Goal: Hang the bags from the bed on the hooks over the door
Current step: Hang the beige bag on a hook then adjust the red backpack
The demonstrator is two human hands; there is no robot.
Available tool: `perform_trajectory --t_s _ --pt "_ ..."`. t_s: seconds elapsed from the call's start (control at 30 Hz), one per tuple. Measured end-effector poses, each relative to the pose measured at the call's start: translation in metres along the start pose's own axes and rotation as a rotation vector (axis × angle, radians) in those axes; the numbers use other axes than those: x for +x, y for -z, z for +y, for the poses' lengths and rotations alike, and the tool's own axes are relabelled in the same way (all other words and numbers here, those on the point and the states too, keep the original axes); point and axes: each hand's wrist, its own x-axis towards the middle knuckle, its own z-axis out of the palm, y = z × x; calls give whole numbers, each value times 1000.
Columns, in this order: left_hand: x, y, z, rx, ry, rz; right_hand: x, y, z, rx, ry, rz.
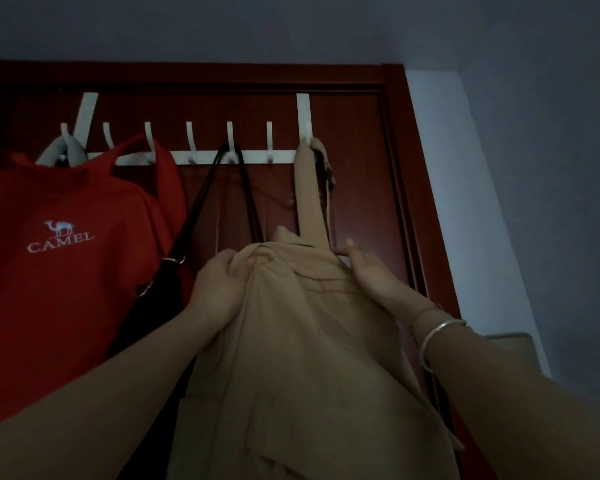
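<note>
A tan cloth bag [302, 341] hangs by its strap [310, 188] from the rightmost hook [307, 131] of a white over-door hook rack [205, 156]. My left hand [219, 289] grips the bag's upper left corner. My right hand [371, 271] lies against its upper right side, fingers stretched along the fabric. A red bag with a white CAMEL logo [63, 271] hangs at the left of the rack. A black bag [160, 299] hangs by long black straps from a middle hook [230, 133].
The dark red door [354, 168] and its frame fill the middle of the view. A pale wall [471, 202] runs down the right side. A grey item [61, 150] hangs on the leftmost hook. Some hooks between the bags are bare.
</note>
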Motion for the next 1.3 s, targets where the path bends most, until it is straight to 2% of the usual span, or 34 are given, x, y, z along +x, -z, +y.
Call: perform_trajectory --t_s 0.07,0.17,0.27,0.4,0.53,0.6,0.67,0.73,0.8,0.9,1.0,1.07,1.13,1.17,1.2,1.23,1.3 --pt "3 -1 -6 -3 -2 13 11 -4 -6 51 39 19" --pt "8 -4 -11 -31 -39 28 27 -6 -15 103 -21 68" --pt "12 -7 -10 -85 -65 58 37 -4 -9 -4 1 157" --pt "24 -11 -1 -186 -71 170 29 10 24 -169 -67 331" --pt "29 -4 -6 -255 -23 307 18 19 49 -285 -46 359" --pt "23 0 -18 -182 68 210 13 14 44 -284 -72 351" --pt "9 3 -31 -32 148 24 8 2 34 -304 -131 322" --pt "-4 6 -36 80 154 -82 -1 -10 24 -271 -185 264" --pt "-13 10 -33 123 116 -114 -13 -18 19 -171 -172 259" --pt "-24 19 -20 149 89 -163 -33 -19 10 -66 -93 355" --pt "-34 34 -6 208 -16 -141 -50 -18 -12 -142 91 420" --pt "-39 47 1 281 -207 16 -61 -22 -33 -242 295 401" --pt "-45 66 6 484 -313 193 -70 -35 -57 -301 500 282" --pt "-45 74 4 584 -272 236 -72 -43 -68 -306 569 202" --pt "-47 84 0 648 -163 214 -75 -54 -80 -303 600 116" --pt "-47 91 -5 637 -19 139 -77 -63 -90 -314 604 42" --pt "-52 103 -18 471 198 -55 -80 -81 -102 -401 586 -49"
